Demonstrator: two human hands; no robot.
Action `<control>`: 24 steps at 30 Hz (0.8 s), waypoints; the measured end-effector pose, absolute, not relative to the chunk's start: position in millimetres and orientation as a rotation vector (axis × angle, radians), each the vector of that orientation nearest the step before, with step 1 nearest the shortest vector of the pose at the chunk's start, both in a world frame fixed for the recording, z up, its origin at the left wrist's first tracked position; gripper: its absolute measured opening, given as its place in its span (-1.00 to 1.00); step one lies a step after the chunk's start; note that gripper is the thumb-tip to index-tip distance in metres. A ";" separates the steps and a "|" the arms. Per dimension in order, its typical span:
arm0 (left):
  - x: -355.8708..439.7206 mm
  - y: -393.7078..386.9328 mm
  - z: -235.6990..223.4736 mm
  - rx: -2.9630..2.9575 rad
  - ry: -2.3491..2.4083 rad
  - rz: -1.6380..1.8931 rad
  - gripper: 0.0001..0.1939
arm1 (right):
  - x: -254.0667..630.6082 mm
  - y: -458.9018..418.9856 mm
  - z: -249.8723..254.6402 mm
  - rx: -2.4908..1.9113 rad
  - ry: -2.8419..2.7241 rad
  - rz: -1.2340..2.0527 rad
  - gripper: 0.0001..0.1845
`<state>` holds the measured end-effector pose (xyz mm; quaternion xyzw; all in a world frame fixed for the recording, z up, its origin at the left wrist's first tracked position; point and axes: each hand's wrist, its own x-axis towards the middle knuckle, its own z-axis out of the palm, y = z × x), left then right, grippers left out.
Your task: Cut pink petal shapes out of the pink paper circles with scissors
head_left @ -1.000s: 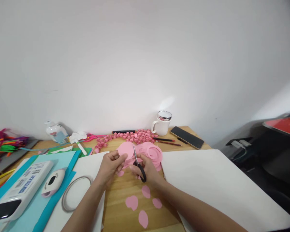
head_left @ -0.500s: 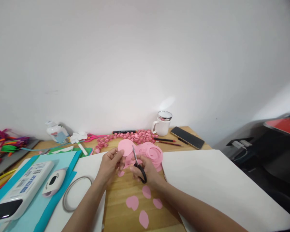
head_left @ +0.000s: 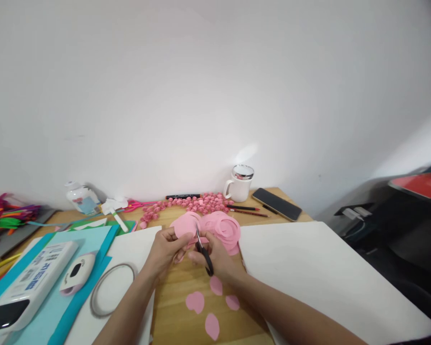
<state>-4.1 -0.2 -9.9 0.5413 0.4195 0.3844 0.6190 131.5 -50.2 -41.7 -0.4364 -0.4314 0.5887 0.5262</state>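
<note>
Pinched in my left hand (head_left: pixel 170 247) is a round pink paper piece (head_left: pixel 185 225), held up above the table. My right hand (head_left: pixel 217 254) grips black-handled scissors (head_left: pixel 206 256), their blades pointing up at the right edge of the pink paper. Whether the blades are closed is hard to make out. Behind both hands lies a heap of pink paper rings and spirals (head_left: pixel 227 229). On the wood below my wrists are several loose pink paper petals (head_left: pixel 212 327), one of them a heart-like piece (head_left: pixel 195 302).
Small rolled pink paper flowers (head_left: pixel 204 203) lie along the wall beside a white mug (head_left: pixel 240 184). Pencils (head_left: pixel 249 212) and a phone (head_left: pixel 277 204) are to the right. White sheets (head_left: pixel 330 273) flank the work spot; a tape roll (head_left: pixel 112 290) sits left.
The scissors have tipped more upright, and their blades now overlap the paper's edge. My left hand has turned the paper and lowered it slightly, with a curled strip edge showing.
</note>
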 end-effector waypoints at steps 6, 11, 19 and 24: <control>-2.8 -0.8 -8.4 1.195 0.953 0.893 -0.64 | 132.0 -46.6 -48.4 -0.957 -1.037 1.410 -0.52; -4.3 -0.2 -8.8 1.192 0.947 0.921 -0.66 | 132.1 -46.9 -53.8 -1.024 -1.022 1.407 -0.50; -6.6 0.6 -4.9 1.230 0.975 0.961 -0.67 | 134.3 -46.9 -56.3 -1.057 -1.080 1.396 -0.49; -7.4 2.8 -9.4 1.205 0.961 0.971 -0.65 | 132.9 -49.2 -49.5 -1.082 -1.063 1.414 -0.49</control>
